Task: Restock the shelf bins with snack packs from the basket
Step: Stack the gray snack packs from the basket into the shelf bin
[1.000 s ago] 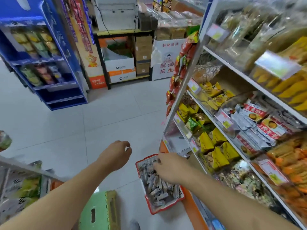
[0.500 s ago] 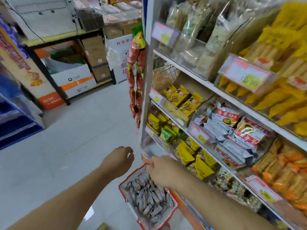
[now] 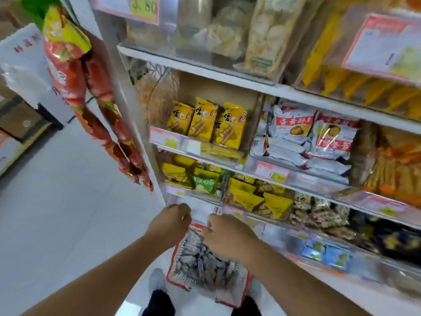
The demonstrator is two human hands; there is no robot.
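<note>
A red-rimmed basket (image 3: 230, 301) full of small grey snack packs (image 3: 200, 261) sits low in front of my feet, against the shelf unit. My right hand (image 3: 227, 236) is over the basket's far end with its fingers curled downward; what they touch is hidden. My left hand (image 3: 170, 222) hovers just left of it, loosely curled, with nothing visible in it, close to the clear front of the lowest bin (image 3: 200, 208). Above are bins with yellow triangular packs (image 3: 248, 199), green and yellow packs (image 3: 202, 182), and yellow biscuit packs (image 3: 205, 120).
White-and-red packs (image 3: 293, 126) fill the middle shelf bin. Strings of red sausage packs (image 3: 100, 124) hang from the shelf's left post (image 3: 136, 133). White tiled floor (image 3: 57, 213) spreads to the left. Cartons (image 3: 20, 119) stand at the far left.
The view swung right and closer to the shelf. Both hands came together above the basket's far end, and the basket now lies between my feet.
</note>
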